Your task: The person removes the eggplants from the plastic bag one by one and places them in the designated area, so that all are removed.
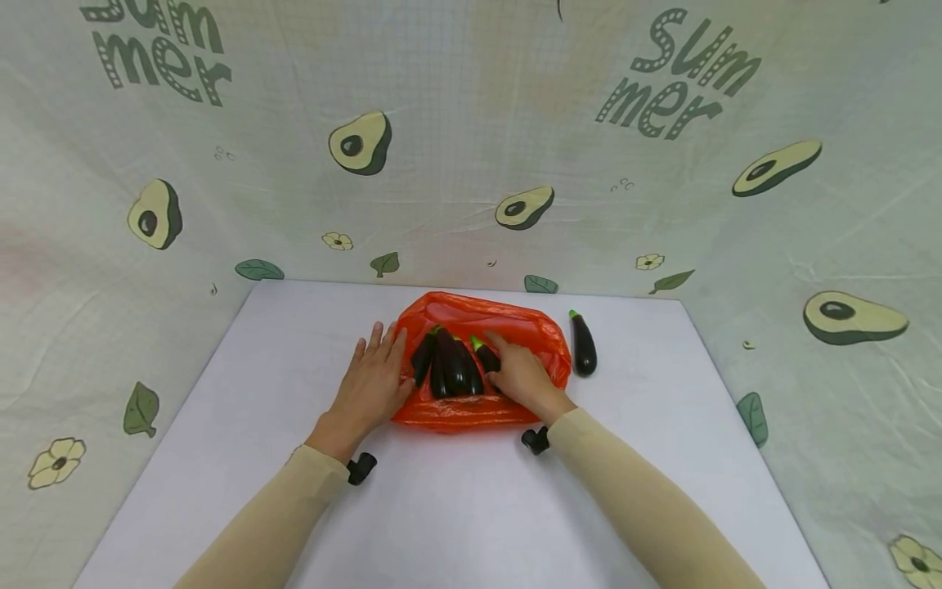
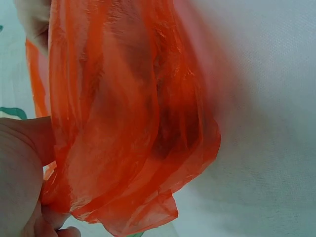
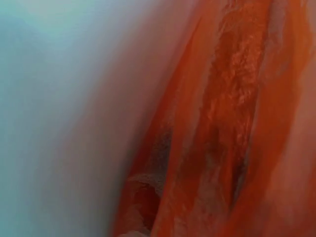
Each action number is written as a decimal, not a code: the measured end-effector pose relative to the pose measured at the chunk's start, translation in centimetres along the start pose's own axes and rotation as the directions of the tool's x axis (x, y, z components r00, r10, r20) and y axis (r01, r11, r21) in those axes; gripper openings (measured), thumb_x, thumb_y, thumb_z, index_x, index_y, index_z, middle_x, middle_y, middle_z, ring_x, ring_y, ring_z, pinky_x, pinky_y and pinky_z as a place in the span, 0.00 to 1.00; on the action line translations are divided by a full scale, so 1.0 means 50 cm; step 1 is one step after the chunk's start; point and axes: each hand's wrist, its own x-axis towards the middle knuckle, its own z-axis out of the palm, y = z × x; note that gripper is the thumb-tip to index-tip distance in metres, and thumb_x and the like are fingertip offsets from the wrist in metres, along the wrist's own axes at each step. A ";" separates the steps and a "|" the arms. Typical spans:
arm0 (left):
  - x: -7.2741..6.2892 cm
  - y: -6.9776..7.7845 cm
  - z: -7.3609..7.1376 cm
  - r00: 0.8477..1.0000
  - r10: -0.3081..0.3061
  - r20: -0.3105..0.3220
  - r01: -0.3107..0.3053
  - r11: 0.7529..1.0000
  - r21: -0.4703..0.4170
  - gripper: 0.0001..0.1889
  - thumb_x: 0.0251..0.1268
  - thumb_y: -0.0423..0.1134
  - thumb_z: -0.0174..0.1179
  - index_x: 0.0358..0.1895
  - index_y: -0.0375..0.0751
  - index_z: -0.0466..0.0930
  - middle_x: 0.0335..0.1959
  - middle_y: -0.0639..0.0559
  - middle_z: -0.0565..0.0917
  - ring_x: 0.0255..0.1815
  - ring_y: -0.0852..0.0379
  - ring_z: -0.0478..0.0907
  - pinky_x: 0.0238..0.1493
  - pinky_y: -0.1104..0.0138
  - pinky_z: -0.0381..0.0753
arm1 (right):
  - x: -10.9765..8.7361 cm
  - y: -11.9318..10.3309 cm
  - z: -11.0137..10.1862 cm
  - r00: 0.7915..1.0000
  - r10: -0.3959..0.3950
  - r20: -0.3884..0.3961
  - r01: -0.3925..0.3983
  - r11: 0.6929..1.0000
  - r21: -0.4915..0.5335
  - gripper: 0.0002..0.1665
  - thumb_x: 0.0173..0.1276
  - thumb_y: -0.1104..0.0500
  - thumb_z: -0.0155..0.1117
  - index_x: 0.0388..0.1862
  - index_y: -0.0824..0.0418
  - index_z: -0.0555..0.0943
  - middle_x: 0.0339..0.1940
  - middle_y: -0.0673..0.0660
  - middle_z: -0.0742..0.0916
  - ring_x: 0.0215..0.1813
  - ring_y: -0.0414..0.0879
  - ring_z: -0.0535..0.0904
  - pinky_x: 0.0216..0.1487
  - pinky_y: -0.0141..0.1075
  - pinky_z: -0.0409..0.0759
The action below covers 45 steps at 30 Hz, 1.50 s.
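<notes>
An open red plastic bag lies in the middle of the table with several dark eggplants inside. My right hand reaches into the bag's right side, thumb and fingers around a green-tipped eggplant. At the left edge of the bag, my left hand rests with its fingers stretched out and its thumb over the rim. In the left wrist view the crinkled bag wall hides much of that hand. Blurred red plastic fills much of the right wrist view, where no fingers show.
One more eggplant lies on the white table just right of the bag. Behind and at both sides hangs a pale cloth printed with avocados and leaves. A small black wrist camera sits below the right wrist.
</notes>
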 end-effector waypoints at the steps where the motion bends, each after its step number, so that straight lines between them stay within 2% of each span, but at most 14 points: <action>1: 0.000 0.000 0.001 1.000 0.000 0.002 0.000 1.000 -0.001 0.47 0.69 0.46 0.70 0.84 0.32 0.55 0.84 0.33 0.59 0.87 0.32 0.48 0.83 0.37 0.51 | -0.001 0.001 0.002 1.000 0.008 0.006 -0.008 1.000 -0.019 0.48 0.70 0.57 0.74 0.85 0.47 0.63 0.59 0.60 0.89 0.47 0.55 0.85 0.62 0.58 0.85; 5: 0.000 0.001 0.003 1.000 -0.009 0.017 0.009 1.000 0.001 0.48 0.69 0.48 0.70 0.84 0.32 0.54 0.84 0.33 0.58 0.87 0.32 0.47 0.83 0.38 0.50 | -0.004 0.005 0.008 0.999 0.051 0.018 -0.050 0.997 -0.059 0.49 0.69 0.54 0.76 0.85 0.47 0.63 0.62 0.60 0.88 0.50 0.57 0.85 0.65 0.61 0.82; 8: 0.000 0.001 0.004 1.000 -0.015 0.026 0.015 1.000 0.002 0.48 0.70 0.49 0.69 0.84 0.33 0.53 0.85 0.34 0.58 0.87 0.32 0.47 0.84 0.38 0.49 | -0.005 0.007 0.008 0.998 0.061 0.013 -0.060 0.997 -0.037 0.49 0.69 0.54 0.76 0.85 0.48 0.64 0.64 0.61 0.87 0.54 0.59 0.86 0.67 0.62 0.80; 12: -0.001 0.001 0.003 1.000 -0.013 0.017 0.013 1.000 0.004 0.48 0.70 0.49 0.69 0.84 0.33 0.53 0.85 0.34 0.58 0.87 0.33 0.47 0.84 0.38 0.51 | -0.008 0.008 0.005 0.998 0.066 0.008 -0.066 0.997 0.036 0.50 0.68 0.56 0.76 0.84 0.52 0.63 0.64 0.62 0.87 0.56 0.59 0.86 0.66 0.61 0.81; 20: -0.003 0.004 -0.001 1.000 -0.011 0.008 0.011 1.000 -0.017 0.48 0.70 0.48 0.69 0.84 0.33 0.53 0.85 0.34 0.58 0.87 0.33 0.47 0.83 0.38 0.51 | -0.018 0.012 -0.007 0.998 0.059 -0.007 -0.057 0.983 0.176 0.48 0.68 0.63 0.73 0.84 0.57 0.62 0.73 0.63 0.80 0.68 0.61 0.80 0.72 0.59 0.78; 32: -0.001 0.010 -0.005 1.000 -0.012 0.020 0.013 0.999 -0.045 0.48 0.70 0.47 0.69 0.84 0.32 0.52 0.85 0.34 0.56 0.87 0.33 0.45 0.84 0.38 0.49 | -0.038 0.014 -0.027 0.998 0.022 -0.059 -0.006 0.966 0.260 0.48 0.70 0.57 0.75 0.84 0.48 0.61 0.73 0.61 0.81 0.70 0.60 0.80 0.71 0.58 0.79; 41: 0.000 0.008 -0.006 1.000 0.022 -0.007 -0.022 0.999 -0.040 0.47 0.70 0.47 0.68 0.83 0.30 0.54 0.85 0.32 0.56 0.86 0.31 0.48 0.83 0.37 0.51 | -0.054 0.016 -0.043 0.989 -0.039 -0.143 0.073 0.967 0.245 0.46 0.70 0.53 0.75 0.83 0.46 0.64 0.67 0.61 0.84 0.63 0.59 0.83 0.65 0.56 0.83; 45: 0.001 0.010 -0.007 1.000 0.022 -0.004 -0.022 0.999 -0.042 0.47 0.70 0.47 0.68 0.83 0.30 0.54 0.85 0.33 0.56 0.87 0.32 0.47 0.83 0.37 0.51 | -0.060 0.017 -0.054 0.985 -0.027 -0.168 0.070 0.964 0.256 0.46 0.71 0.53 0.75 0.83 0.45 0.64 0.68 0.61 0.84 0.66 0.59 0.82 0.66 0.57 0.83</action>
